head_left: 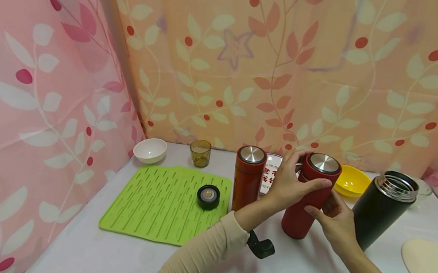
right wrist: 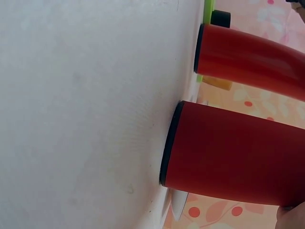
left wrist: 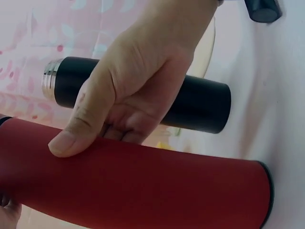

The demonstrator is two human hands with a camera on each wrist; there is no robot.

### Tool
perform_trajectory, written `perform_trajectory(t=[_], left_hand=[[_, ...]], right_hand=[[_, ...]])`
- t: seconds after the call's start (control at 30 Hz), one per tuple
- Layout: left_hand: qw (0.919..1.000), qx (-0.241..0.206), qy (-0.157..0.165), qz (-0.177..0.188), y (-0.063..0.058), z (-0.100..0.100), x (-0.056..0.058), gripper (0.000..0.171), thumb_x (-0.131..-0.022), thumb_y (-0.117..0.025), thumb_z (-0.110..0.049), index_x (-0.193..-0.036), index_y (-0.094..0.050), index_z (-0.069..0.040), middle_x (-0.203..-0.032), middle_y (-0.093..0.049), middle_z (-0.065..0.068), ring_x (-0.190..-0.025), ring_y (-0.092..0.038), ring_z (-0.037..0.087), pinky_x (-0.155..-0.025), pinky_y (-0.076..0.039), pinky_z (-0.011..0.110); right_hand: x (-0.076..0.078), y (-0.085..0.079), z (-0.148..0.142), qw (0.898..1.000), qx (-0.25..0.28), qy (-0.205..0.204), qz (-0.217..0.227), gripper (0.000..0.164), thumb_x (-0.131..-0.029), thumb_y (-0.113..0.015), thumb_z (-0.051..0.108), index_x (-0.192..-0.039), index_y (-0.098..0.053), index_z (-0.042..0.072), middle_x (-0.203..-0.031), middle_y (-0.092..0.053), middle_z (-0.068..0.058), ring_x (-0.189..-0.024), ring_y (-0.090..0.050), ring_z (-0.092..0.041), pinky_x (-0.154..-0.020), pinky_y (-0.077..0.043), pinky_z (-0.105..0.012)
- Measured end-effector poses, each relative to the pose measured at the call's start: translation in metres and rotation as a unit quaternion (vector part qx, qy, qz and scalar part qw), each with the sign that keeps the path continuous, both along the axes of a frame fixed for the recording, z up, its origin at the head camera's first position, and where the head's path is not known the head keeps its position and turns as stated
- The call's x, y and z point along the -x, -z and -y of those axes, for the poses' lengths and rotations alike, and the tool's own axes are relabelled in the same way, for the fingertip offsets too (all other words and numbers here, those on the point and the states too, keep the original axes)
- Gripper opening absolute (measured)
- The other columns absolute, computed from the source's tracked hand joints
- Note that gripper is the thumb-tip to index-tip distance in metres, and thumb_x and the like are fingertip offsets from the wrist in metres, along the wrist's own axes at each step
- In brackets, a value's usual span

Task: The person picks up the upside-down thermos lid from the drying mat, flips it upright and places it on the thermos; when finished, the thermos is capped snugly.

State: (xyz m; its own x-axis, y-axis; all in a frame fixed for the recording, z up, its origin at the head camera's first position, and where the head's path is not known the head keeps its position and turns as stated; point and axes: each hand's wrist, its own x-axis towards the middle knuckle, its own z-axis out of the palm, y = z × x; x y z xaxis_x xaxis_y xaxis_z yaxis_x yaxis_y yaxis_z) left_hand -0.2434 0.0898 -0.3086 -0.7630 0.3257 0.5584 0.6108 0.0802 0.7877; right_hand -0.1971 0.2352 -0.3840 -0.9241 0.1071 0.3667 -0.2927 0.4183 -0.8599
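A dark red thermos [head_left: 301,214] with a silver-topped lid stands slightly tilted, its black base right at the white table in the right wrist view. My left hand [head_left: 293,180] holds it near the top, thumb across the front just below the lid. Lower down, my right hand [head_left: 336,222] grips its side, the thumb [left wrist: 64,142] lying along the red body in the left wrist view. A second, orange-red thermos [head_left: 248,182] stands left of my left hand. Just right of my right hand is a lidless black thermos [head_left: 382,211], its steel threaded neck exposed.
A black lid [head_left: 208,197] lies on a green drying mat [head_left: 155,205] at left. Behind are a white bowl [head_left: 150,150], an amber glass [head_left: 200,153], a printed plate [head_left: 269,173] and a yellow bowl [head_left: 352,181]. A cream round mat [head_left: 433,270] lies at right.
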Motion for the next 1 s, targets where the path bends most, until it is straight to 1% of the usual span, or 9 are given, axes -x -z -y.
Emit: perform_trajectory(t=[0.17, 0.27, 0.33, 0.47, 0.57, 0.67, 0.8, 0.9, 1.0], left_hand=[[0.9986, -0.030, 0.043, -0.006, 0.0006, 0.0041, 0.0024, 0.063, -0.079, -0.072, -0.011, -0.134, -0.041, -0.008, -0.130, -0.048, 0.007, -0.117, -0.050, 0.007, -0.099, -0.038, 0.014], [0.9969, -0.041, 0.067, -0.004, 0.0014, 0.0062, 0.0030, 0.060, -0.081, -0.068, -0.006, -0.134, -0.040, -0.006, -0.131, -0.049, 0.009, -0.117, -0.051, 0.009, -0.101, -0.038, 0.016], [0.9976, -0.034, 0.060, 0.000, 0.0018, 0.0056, 0.0027, 0.059, -0.081, -0.069, -0.009, -0.133, -0.041, -0.008, -0.130, -0.049, 0.006, -0.116, -0.050, 0.007, -0.101, -0.038, 0.017], [0.9993, -0.029, 0.023, 0.008, 0.0012, 0.0014, 0.0012, 0.063, -0.076, -0.075, -0.016, -0.131, -0.044, -0.011, -0.124, -0.047, 0.003, -0.110, -0.046, 0.000, -0.097, -0.041, 0.015], [0.9996, -0.028, 0.007, 0.001, 0.0004, -0.0001, 0.0006, 0.063, -0.074, -0.077, -0.016, -0.129, -0.046, -0.010, -0.121, -0.047, 0.004, -0.108, -0.047, -0.001, -0.094, -0.042, 0.013], [0.9990, -0.038, 0.023, -0.002, 0.0007, 0.0013, 0.0014, 0.062, -0.075, -0.075, -0.012, -0.130, -0.046, -0.009, -0.125, -0.049, 0.006, -0.110, -0.050, 0.003, -0.096, -0.041, 0.014], [0.9965, -0.058, 0.060, 0.000, 0.0035, 0.0037, 0.0035, 0.057, -0.080, -0.069, -0.006, -0.131, -0.043, -0.006, -0.129, -0.050, 0.009, -0.115, -0.053, 0.007, -0.099, -0.039, 0.015], [0.9952, -0.066, 0.072, 0.009, 0.0059, 0.0039, 0.0038, 0.055, -0.082, -0.067, -0.006, -0.131, -0.043, -0.006, -0.128, -0.050, 0.008, -0.115, -0.051, 0.005, -0.100, -0.039, 0.016], [0.9979, -0.044, 0.047, 0.009, 0.0070, 0.0017, 0.0026, 0.061, -0.079, -0.072, -0.014, -0.131, -0.041, -0.010, -0.126, -0.048, 0.003, -0.114, -0.048, 0.002, -0.099, -0.039, 0.016]], right_hand=[[0.0013, -0.0011, -0.0003, 1.000, 0.002, 0.000, -0.004, 0.068, -0.085, -0.065, 0.021, -0.144, -0.031, 0.021, -0.127, -0.054, 0.012, -0.102, -0.050, 0.015, -0.084, -0.041, -0.003], [0.0017, -0.0014, -0.0009, 1.000, 0.005, -0.002, -0.007, 0.068, -0.085, -0.065, 0.019, -0.144, -0.032, 0.020, -0.126, -0.054, 0.014, -0.102, -0.050, 0.015, -0.084, -0.041, -0.003], [0.0016, -0.0011, -0.0010, 1.000, 0.005, -0.002, -0.006, 0.068, -0.085, -0.065, 0.019, -0.144, -0.031, 0.021, -0.127, -0.054, 0.013, -0.102, -0.050, 0.014, -0.083, -0.041, -0.003], [0.0008, 0.0001, -0.0006, 1.000, -0.004, 0.001, 0.003, 0.069, -0.085, -0.065, 0.022, -0.144, -0.030, 0.024, -0.132, -0.052, 0.008, -0.102, -0.049, 0.014, -0.083, -0.042, -0.004], [0.0005, 0.0009, -0.0005, 1.000, -0.008, 0.001, 0.005, 0.070, -0.084, -0.065, 0.023, -0.144, -0.029, 0.024, -0.132, -0.052, 0.007, -0.102, -0.049, 0.014, -0.083, -0.042, -0.003], [0.0009, 0.0009, -0.0011, 1.000, -0.005, -0.001, 0.000, 0.069, -0.084, -0.066, 0.021, -0.144, -0.030, 0.022, -0.126, -0.053, 0.013, -0.101, -0.050, 0.014, -0.082, -0.042, -0.003], [0.0015, 0.0005, -0.0019, 1.000, 0.001, -0.003, -0.005, 0.068, -0.085, -0.065, 0.019, -0.144, -0.032, 0.020, -0.120, -0.053, 0.022, -0.100, -0.050, 0.014, -0.082, -0.041, -0.002], [0.0011, 0.0006, -0.0014, 1.000, -0.003, 0.001, 0.003, 0.068, -0.085, -0.065, 0.020, -0.144, -0.031, 0.020, -0.123, -0.054, 0.015, -0.100, -0.050, 0.014, -0.082, -0.041, -0.002], [0.0003, 0.0012, -0.0001, 1.000, -0.013, 0.010, 0.017, 0.070, -0.085, -0.065, 0.024, -0.145, -0.029, 0.023, -0.131, -0.053, 0.004, -0.100, -0.049, 0.015, -0.082, -0.042, -0.003]])
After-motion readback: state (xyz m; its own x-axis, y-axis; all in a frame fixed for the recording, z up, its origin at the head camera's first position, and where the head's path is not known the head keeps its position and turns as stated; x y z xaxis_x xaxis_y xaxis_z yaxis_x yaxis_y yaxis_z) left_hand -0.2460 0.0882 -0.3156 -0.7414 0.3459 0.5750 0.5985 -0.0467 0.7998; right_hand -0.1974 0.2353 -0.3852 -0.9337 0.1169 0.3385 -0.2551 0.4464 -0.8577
